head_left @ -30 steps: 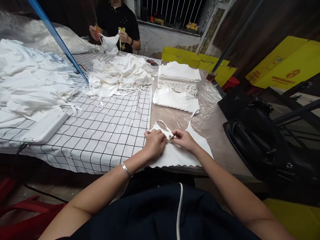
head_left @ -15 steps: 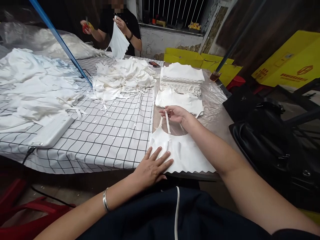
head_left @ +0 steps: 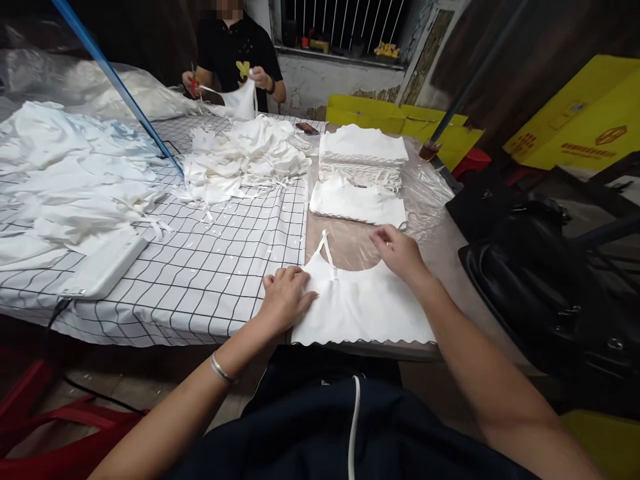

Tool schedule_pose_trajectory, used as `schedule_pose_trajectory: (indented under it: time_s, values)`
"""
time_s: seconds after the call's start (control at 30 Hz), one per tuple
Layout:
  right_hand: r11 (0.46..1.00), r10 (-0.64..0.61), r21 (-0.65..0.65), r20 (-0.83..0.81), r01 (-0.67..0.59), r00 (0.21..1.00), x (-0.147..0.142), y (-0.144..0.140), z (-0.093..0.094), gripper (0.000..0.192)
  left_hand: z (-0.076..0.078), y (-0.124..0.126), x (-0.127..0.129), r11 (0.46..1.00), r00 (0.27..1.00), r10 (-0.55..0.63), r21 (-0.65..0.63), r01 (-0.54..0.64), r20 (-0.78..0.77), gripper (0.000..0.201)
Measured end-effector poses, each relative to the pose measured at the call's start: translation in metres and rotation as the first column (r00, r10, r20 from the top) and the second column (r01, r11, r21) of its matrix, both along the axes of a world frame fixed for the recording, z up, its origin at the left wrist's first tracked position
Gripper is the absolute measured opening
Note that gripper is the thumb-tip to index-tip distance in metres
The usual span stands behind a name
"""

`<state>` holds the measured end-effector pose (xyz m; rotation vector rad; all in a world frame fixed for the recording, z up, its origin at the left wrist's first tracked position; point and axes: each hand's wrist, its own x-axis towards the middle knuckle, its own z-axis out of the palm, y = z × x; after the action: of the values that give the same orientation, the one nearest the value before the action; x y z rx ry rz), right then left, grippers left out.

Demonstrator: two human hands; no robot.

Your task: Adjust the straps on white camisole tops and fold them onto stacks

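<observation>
A white camisole (head_left: 367, 303) with a scalloped hem lies flat at the table's front edge, its left strap (head_left: 327, 253) standing out in a narrow loop above the neckline. My left hand (head_left: 286, 293) rests at the camisole's left side, fingers bent, with the thumb spread onto the cloth. Over the upper right corner, where the other strap is out of sight, my right hand (head_left: 400, 253) has its fingertips pinched together. Whatever is between them is hidden. Just beyond lies a short stack of white garments (head_left: 357, 203), with a taller stack (head_left: 363, 147) behind it.
Loose white garments are heaped at the middle (head_left: 250, 153) and left (head_left: 75, 167) of the checked cloth (head_left: 235, 260). A white power bank-like box (head_left: 105, 267) lies front left. A blue pole (head_left: 120, 87) crosses the left; a black bag (head_left: 540, 287) sits right. Opposite, a person holds scissors and white fabric.
My right hand has left the left strap and moved right and nearer. My left hand has slid left and up, its fingers now bent. The person opposite has lowered the fabric and scissors.
</observation>
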<state>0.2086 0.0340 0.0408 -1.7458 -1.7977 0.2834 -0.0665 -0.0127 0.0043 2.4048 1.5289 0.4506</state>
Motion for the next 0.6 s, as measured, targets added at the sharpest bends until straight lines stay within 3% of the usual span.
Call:
schedule_pose_trajectory:
  time_s: [0.07,0.17,0.23,0.27,0.33,0.43,0.5,0.6]
  values:
    - [0.997,0.022,0.071,0.092,-0.029,0.995,0.022,-0.049,-0.027,0.028,0.001,0.008,0.000,0.997,0.999,0.030,-0.069,-0.030,-0.012,0.018]
    - [0.994,-0.035,0.106,0.164,0.017,0.986,0.036,-0.110,-0.064,0.038,0.005,0.011,0.006,0.995,0.992,0.101,0.014,-0.100,-0.071,0.020]
    - [0.990,-0.086,0.124,0.116,0.072,0.990,0.037,-0.129,-0.076,0.037,0.006,0.006,0.023,0.994,0.998,0.037,0.108,-0.030,-0.059,0.028]
    - [0.984,-0.119,0.139,0.071,0.108,0.990,0.037,-0.129,-0.076,0.034,0.006,0.002,0.035,0.989,0.997,-0.066,0.133,0.072,-0.046,0.032]
    - [0.960,-0.218,0.174,-0.027,0.219,0.976,0.040,-0.112,-0.070,0.029,0.001,-0.011,0.065,0.924,0.933,-0.359,0.125,0.361,-0.035,0.042]
    - [0.913,-0.385,0.100,-0.102,0.395,0.917,0.047,-0.061,-0.051,0.031,-0.012,-0.032,0.104,0.721,0.724,-0.687,0.068,0.690,-0.063,0.065]
    - [0.908,-0.419,-0.078,-0.136,0.412,0.898,0.049,-0.025,-0.039,0.036,-0.021,-0.040,0.118,0.649,0.651,-0.753,0.052,0.759,-0.100,0.072]
    - [0.902,-0.375,-0.349,-0.343,0.253,0.861,0.047,0.015,-0.029,0.038,-0.026,-0.042,0.121,0.638,0.638,-0.755,0.052,0.768,-0.150,0.073]
